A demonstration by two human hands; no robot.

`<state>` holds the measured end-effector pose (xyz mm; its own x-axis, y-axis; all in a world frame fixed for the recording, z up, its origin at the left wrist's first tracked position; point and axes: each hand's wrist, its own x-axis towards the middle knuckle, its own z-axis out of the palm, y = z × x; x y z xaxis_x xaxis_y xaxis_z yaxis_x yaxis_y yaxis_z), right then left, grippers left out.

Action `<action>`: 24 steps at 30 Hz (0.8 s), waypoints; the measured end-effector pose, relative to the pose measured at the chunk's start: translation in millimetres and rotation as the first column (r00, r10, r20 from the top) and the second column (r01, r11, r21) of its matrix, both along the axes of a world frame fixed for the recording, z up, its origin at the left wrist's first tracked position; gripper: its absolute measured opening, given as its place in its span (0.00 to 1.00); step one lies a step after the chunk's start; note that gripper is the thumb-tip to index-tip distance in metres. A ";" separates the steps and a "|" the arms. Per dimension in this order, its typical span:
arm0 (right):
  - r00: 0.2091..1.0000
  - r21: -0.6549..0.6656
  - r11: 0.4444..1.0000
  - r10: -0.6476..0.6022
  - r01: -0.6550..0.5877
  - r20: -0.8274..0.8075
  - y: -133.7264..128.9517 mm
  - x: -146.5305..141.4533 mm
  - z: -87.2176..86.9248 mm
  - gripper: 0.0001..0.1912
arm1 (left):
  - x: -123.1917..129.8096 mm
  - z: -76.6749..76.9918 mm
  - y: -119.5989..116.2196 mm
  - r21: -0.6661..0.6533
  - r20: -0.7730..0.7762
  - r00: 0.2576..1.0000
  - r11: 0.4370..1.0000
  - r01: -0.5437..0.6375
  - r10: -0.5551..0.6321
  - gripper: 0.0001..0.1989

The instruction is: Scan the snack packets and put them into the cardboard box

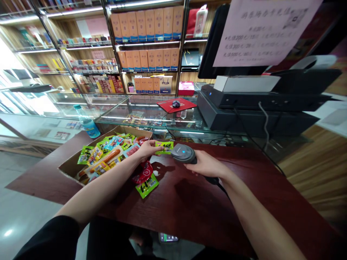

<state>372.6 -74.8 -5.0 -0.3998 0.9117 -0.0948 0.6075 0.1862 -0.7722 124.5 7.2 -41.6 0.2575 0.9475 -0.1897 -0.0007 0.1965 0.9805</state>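
Nearest, below the table's front edge, I note a phone (168, 237) with a lit screen. On the dark red table (168, 216), a loose green packet (148, 187) lies beside a red packet (143, 174) bearing a white round mark; bare tabletop to their right gives me room up to the right forearm. My right hand (207, 164) is wrapped around a scanner (183, 153), blue light lit, its cable trailing under the wrist. My left hand (148, 150) pinches a green snack packet (167, 146) just before the scanner's nose; contact undetermined. Leftward, the cardboard box (69, 176), full of packets, limits movement. Beyond the table's far edge: glass counter (127, 124), mouse (176, 104) on a red mat (164, 104), then a monitor (213, 47). Its paper sign (244, 43) reads 200元, 300元, 500元; smaller characters illegible. Orange boxes (149, 23) line the rear shelves, labels unreadable.
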 end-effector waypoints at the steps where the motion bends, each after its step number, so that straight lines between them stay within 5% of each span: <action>1: 1.000 0.001 1.000 0.003 -0.003 -0.003 -0.1 0.1 -0.1 0.12 | -0.2 -0.9 0.3 0.008 0.000 1.000 1.000 0.001 -0.001 0.20; 7: 1.000 0.001 1.000 -0.011 0.011 -0.011 -1.4 -1.0 2.8 0.11 | 1.5 -1.4 -0.6 0.014 -0.019 1.000 1.000 0.002 -0.001 0.20; 12: 1.000 -0.018 1.000 -0.025 0.025 -0.013 -3.8 -5.1 8.9 0.16 | -13.6 19.5 0.7 0.080 -0.004 0.999 0.996 -0.047 0.047 0.21; 19: 0.999 -0.026 1.000 -0.013 0.014 0.049 0.4 -9.5 2.0 0.18 | -125.2 76.8 -4.1 0.284 -0.152 0.957 0.939 -0.195 0.245 0.21; 24: 0.998 -0.044 0.999 0.035 -0.033 0.052 6.2 -9.5 -8.2 0.18 | -199.4 94.7 -28.0 0.440 -0.412 0.809 0.869 -0.226 0.419 0.21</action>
<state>363.1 -68.6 -13.2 -0.4238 0.8923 -0.1552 0.6417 0.1750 -0.7467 -74.9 -20.8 53.2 -0.1086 0.9813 0.1591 0.4868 -0.0871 0.8692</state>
